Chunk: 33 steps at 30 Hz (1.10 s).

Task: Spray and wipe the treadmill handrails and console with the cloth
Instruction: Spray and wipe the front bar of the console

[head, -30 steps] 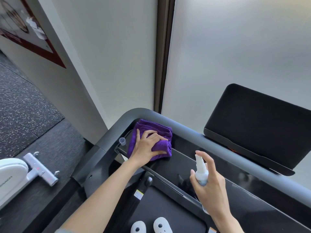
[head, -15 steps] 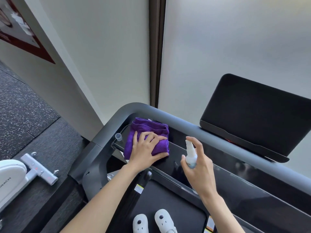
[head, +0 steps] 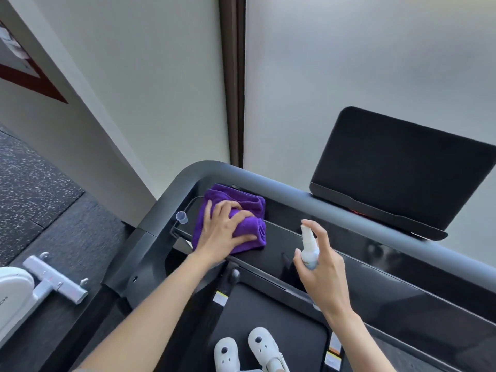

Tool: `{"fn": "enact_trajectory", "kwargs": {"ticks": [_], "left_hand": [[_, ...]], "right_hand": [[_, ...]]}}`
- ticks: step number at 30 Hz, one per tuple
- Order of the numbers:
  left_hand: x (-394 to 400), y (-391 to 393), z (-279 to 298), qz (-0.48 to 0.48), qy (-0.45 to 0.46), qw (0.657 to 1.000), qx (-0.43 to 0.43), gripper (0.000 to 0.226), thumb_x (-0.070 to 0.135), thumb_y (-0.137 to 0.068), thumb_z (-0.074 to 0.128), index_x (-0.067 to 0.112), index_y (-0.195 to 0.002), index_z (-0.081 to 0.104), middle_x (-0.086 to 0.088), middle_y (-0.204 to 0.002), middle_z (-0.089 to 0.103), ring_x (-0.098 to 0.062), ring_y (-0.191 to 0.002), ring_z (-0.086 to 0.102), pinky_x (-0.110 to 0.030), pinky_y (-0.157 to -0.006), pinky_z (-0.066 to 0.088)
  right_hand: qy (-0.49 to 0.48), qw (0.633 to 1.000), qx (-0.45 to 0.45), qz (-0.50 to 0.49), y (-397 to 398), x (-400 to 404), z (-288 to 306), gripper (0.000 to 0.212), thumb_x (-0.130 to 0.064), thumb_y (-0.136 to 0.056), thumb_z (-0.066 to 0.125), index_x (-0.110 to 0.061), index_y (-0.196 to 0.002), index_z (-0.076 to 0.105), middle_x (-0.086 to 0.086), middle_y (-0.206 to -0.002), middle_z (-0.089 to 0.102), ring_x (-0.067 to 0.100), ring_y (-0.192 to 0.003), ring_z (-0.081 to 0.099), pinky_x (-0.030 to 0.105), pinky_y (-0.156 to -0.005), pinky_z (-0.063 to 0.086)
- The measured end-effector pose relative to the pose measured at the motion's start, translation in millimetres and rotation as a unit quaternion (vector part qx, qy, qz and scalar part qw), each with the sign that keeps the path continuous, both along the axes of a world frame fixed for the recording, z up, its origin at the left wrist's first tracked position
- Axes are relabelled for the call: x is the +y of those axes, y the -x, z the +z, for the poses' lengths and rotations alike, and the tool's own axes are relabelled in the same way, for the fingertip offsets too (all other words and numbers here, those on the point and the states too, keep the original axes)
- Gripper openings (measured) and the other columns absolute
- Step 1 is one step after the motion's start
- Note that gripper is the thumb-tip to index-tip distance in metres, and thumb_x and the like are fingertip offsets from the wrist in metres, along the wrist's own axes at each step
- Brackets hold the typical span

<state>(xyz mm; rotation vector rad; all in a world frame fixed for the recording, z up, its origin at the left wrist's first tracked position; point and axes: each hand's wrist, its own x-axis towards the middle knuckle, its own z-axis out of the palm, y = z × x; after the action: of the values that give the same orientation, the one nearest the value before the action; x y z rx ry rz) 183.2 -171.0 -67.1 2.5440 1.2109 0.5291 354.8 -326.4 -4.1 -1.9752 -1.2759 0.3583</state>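
Little shifted over the past second: left hand (head: 224, 232), fingers (head: 243, 214) spread flat, kept pressing purple cloth (head: 251, 208) onto console deck (head: 284, 237) at rounded corner of grey handrail (head: 281, 187), beside small clear cap (head: 181, 217). Right hand (head: 320, 272), fingers curled round white spray bottle (head: 309, 247), drawn nearer cloth, nozzle upright, index finger arched over pump. Likely poised for next spray; dark screen (head: 402, 167) untouched.
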Motion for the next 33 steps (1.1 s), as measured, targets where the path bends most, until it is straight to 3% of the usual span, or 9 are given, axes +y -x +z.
{"fn": "enact_trajectory", "kwargs": {"ticks": [4, 9, 15, 19, 22, 27, 33], "left_hand": [[-24.7, -24.2, -4.0, -0.043, -0.023, 0.998, -0.03, 0.056, 0.073, -0.081, 0.038, 0.026, -0.098, 0.063, 0.003, -0.105, 0.057, -0.017, -0.108, 0.042, -0.052, -0.113, 0.014], [-32.0, -12.5, -6.5, -0.123, -0.025, 0.992, -0.029, 0.048, 0.069, -0.079, 0.045, 0.033, -0.109, 0.056, 0.003, -0.112, 0.054, -0.017, -0.115, 0.043, -0.055, -0.115, 0.01], [15.2, 2.6, -2.1, 0.023, -0.021, 0.999, 0.028, 0.066, 0.074, -0.073, 0.038, 0.023, -0.102, 0.066, -0.006, -0.11, 0.057, -0.033, -0.111, 0.048, -0.062, -0.107, 0.023], [-5.3, -8.1, -6.5, -0.017, -0.028, 0.999, 0.016, 0.064, 0.076, -0.075, 0.035, 0.025, -0.098, 0.066, -0.002, -0.107, 0.06, -0.032, -0.106, 0.05, -0.06, -0.107, 0.024], [-10.2, -8.1, -6.9, -0.035, -0.034, 0.999, 0.011, 0.075, 0.082, -0.079, 0.02, 0.027, -0.101, 0.065, 0.0, -0.108, 0.06, -0.03, -0.107, 0.05, -0.059, -0.108, 0.024], [-11.6, -9.0, -4.6, -0.031, -0.032, 0.999, 0.021, 0.08, 0.083, -0.079, 0.015, 0.025, -0.102, 0.065, -0.002, -0.108, 0.06, -0.032, -0.106, 0.052, -0.06, -0.106, 0.026], [-30.5, -24.0, -4.2, -0.006, -0.015, 1.0, 0.021, 0.082, 0.085, -0.077, 0.016, 0.025, -0.104, 0.064, 0.0, -0.11, 0.059, -0.03, -0.108, 0.048, -0.059, -0.108, 0.023]], "right_hand": [[-0.009, 0.999, 0.01, -0.037, -0.3, 1.3, 4.4, 0.059, -0.008, -0.082, 0.065, -0.04, -0.125, 0.04, -0.011, -0.063, 0.05, 0.014, -0.05, 0.045, 0.028, -0.053, 0.044], [-0.013, 0.998, 0.005, -0.054, 7.6, -4.6, 5.8, 0.059, -0.009, -0.083, 0.065, -0.04, -0.126, 0.039, -0.006, -0.068, 0.055, 0.012, -0.052, 0.049, 0.026, -0.053, 0.045], [-0.002, 0.992, -0.025, -0.124, 8.3, -16.4, 7.4, 0.062, -0.009, -0.083, 0.064, -0.041, -0.129, 0.038, -0.006, -0.07, 0.054, 0.015, -0.052, 0.047, 0.032, -0.053, 0.045], [-0.008, 0.983, -0.056, -0.177, -2.1, -39.8, 11.9, 0.064, -0.007, -0.083, 0.065, -0.039, -0.131, 0.038, -0.006, -0.077, 0.056, 0.017, -0.054, 0.05, 0.031, -0.054, 0.046], [-0.001, 0.98, -0.087, -0.178, -9.5, -54.2, 13.4, 0.063, -0.004, -0.082, 0.065, -0.036, -0.13, 0.04, -0.001, -0.074, 0.057, 0.024, -0.054, 0.05, 0.033, -0.053, 0.048], [-0.018, 0.979, -0.051, -0.197, -21.3, -61.8, 14.4, 0.061, 0.0, -0.078, 0.061, -0.037, -0.122, 0.041, 0.0, -0.066, 0.053, 0.025, -0.054, 0.047, 0.033, -0.055, 0.043], [-0.043, 0.98, -0.069, -0.179, -37.1, -85.5, 16.9, 0.066, -0.002, -0.081, 0.065, -0.038, -0.129, 0.039, -0.007, -0.089, 0.062, 0.021, -0.057, 0.053, 0.032, -0.056, 0.049]]}}
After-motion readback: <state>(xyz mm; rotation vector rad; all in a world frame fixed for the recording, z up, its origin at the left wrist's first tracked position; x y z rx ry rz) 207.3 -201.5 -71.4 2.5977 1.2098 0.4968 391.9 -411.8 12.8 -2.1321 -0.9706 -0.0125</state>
